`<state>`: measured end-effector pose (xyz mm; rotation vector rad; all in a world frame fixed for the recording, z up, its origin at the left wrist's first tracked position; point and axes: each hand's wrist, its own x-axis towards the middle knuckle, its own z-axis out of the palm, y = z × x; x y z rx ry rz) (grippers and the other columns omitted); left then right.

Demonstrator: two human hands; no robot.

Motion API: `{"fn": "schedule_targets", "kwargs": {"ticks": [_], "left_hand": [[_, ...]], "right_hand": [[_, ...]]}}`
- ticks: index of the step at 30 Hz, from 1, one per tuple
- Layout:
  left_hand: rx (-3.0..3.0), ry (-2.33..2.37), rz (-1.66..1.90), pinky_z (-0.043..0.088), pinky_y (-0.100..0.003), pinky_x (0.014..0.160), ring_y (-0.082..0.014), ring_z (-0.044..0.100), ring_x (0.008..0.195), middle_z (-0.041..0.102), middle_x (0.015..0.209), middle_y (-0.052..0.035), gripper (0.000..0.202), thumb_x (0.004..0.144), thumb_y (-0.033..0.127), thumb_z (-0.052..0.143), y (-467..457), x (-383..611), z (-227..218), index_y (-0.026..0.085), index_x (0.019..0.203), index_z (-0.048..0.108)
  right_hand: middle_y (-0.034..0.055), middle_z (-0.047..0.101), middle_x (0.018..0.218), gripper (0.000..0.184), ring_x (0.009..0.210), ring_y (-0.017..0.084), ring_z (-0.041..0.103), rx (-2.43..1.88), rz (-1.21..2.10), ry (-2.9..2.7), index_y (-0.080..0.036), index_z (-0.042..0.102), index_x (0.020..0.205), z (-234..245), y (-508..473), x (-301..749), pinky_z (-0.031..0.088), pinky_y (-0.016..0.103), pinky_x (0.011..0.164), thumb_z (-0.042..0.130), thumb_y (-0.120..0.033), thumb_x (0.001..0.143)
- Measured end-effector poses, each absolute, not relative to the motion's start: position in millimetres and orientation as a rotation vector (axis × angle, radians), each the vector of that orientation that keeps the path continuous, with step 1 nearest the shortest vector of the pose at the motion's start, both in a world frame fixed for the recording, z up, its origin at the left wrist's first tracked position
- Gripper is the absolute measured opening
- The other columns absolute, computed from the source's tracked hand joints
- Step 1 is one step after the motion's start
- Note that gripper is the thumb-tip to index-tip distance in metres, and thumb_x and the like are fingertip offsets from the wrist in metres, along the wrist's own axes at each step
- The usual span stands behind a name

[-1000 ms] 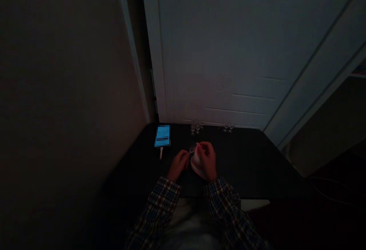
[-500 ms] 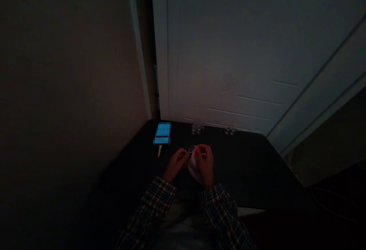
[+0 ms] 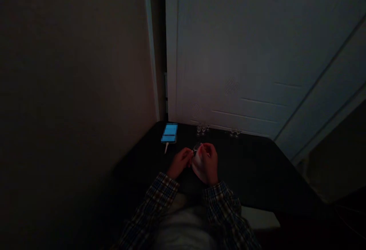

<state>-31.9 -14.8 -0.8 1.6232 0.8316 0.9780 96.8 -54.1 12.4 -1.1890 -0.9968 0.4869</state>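
Roughly front-to-back, 1 pale bundle (image 3: 197, 165) in the right hand (image 3: 210, 161).

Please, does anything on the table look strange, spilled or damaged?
Only the glowing screen at left on the black table looks odd: its picture breaks into coarse blue blocks. I see no spill; the light is too dim to judge damage.

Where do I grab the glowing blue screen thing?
I'd take the blue-screened device by its long side edges, from above, fingers either side. It seems to lie flat on the black table with its lit face up, and a white strip sits by its near end.
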Motion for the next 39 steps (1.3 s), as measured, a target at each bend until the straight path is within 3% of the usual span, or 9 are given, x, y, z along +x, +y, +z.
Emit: {"fn": "schedule_targets", "kwargs": {"ticks": [16, 39], "left_hand": [[1.524, 0.653, 1.075, 0.034, -0.018, 0.043, -0.0082, 0.047, 0.046, 0.050, 0.053, 0.0053, 0.028, 0.083, 0.045, 0.046, -22, -40, 23, 0.017, 0.085, 0.053], [1.608, 0.524, 0.809, 0.036, -0.018, 0.044, -0.0095, 0.052, 0.048, 0.056, 0.057, 0.0027, 0.026, 0.080, 0.043, 0.052, -23, -38, 19, 0.017, 0.080, 0.050]], "right_hand": [[0.0031, 0.060, 0.089, 0.021, 0.079, 0.014, 0.056, -1.108, 0.293, -1.116, -0.019, 0.056, 0.095, 38, -72, 86, 0.043, 0.024, 0.067, 0.050, -0.036, 0.084], [0.0040, 0.060, 0.087, 0.022, 0.078, 0.014, 0.056, -1.159, 0.211, -1.088, -0.018, 0.057, 0.092, 26, -76, 89, 0.043, 0.025, 0.066, 0.049, -0.037, 0.084]]}}
